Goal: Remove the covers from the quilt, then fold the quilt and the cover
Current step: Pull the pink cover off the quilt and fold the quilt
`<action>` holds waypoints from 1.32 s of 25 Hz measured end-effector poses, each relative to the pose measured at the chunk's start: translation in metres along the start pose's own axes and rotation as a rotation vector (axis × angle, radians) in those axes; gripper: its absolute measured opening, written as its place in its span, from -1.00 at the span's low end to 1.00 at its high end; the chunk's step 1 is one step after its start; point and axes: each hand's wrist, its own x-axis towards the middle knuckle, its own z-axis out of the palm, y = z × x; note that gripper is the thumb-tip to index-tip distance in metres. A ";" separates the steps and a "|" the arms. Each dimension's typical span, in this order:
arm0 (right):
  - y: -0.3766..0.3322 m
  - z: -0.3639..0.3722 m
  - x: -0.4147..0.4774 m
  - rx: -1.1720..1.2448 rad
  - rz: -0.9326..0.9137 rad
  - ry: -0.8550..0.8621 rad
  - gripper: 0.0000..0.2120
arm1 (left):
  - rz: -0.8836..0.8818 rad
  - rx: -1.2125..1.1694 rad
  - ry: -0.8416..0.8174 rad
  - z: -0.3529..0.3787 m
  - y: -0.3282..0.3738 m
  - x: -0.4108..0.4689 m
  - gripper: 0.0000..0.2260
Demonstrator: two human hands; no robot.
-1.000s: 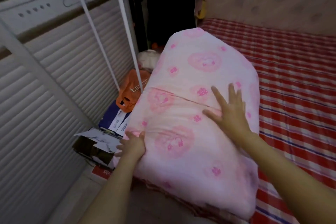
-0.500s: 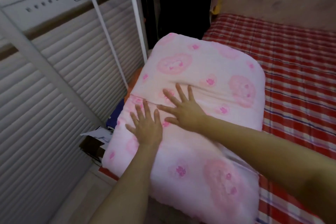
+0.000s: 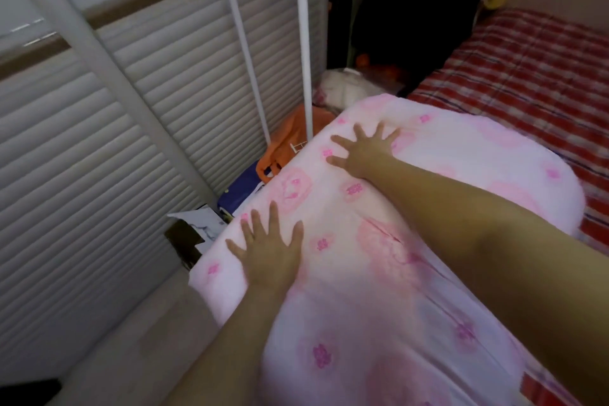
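Observation:
A thick folded pink quilt (image 3: 445, 208) with darker pink flower prints lies along the left edge of the bed. My left hand (image 3: 270, 250) lies flat on its near left part, fingers spread and straight. Farther along the same edge, my right hand (image 3: 362, 152) presses flat near the quilt's far left corner, fingers also spread. Neither hand grips any fabric. A fold line runs across the quilt between my arms.
The bed carries a red checked sheet (image 3: 534, 76). White louvred doors (image 3: 99, 158) stand on the left. White rack poles (image 3: 303, 43) rise beside the bed. An orange bag (image 3: 290, 138), a blue box (image 3: 240, 188) and a cardboard box (image 3: 188, 241) fill the floor gap.
Both hands were close together at the quilt's middle; now they have spread apart along its left edge, the right hand sliding to the far corner. The view has tilted down and left.

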 end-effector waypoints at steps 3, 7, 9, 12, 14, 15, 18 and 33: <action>0.007 0.014 0.026 0.087 -0.019 -0.032 -0.24 | -0.229 -0.011 -0.043 -0.003 -0.024 0.016 -0.38; 0.020 0.026 0.059 0.209 -0.013 -0.144 -0.15 | -0.245 -0.004 -0.014 0.017 -0.026 0.023 -0.40; 0.032 0.028 0.071 0.271 0.010 -0.180 -0.19 | -0.241 -0.014 -0.034 0.021 -0.025 0.031 -0.41; 0.073 0.021 0.076 0.360 0.069 -0.193 -0.22 | -0.229 -0.002 -0.085 0.013 -0.029 0.029 -0.43; 0.109 0.015 0.067 0.370 0.089 -0.215 -0.16 | -0.220 0.010 -0.095 0.007 -0.030 0.020 -0.44; 0.125 0.010 0.056 0.394 0.112 -0.233 -0.11 | -0.216 0.013 -0.110 0.003 -0.028 0.014 -0.44; 0.135 -0.020 0.012 0.410 0.126 -0.053 -0.30 | -0.217 0.021 -0.187 -0.003 -0.026 -0.001 -0.44; 0.144 0.110 -0.244 0.349 0.188 0.499 -0.54 | -0.157 -0.061 -0.155 -0.020 -0.010 -0.046 -0.40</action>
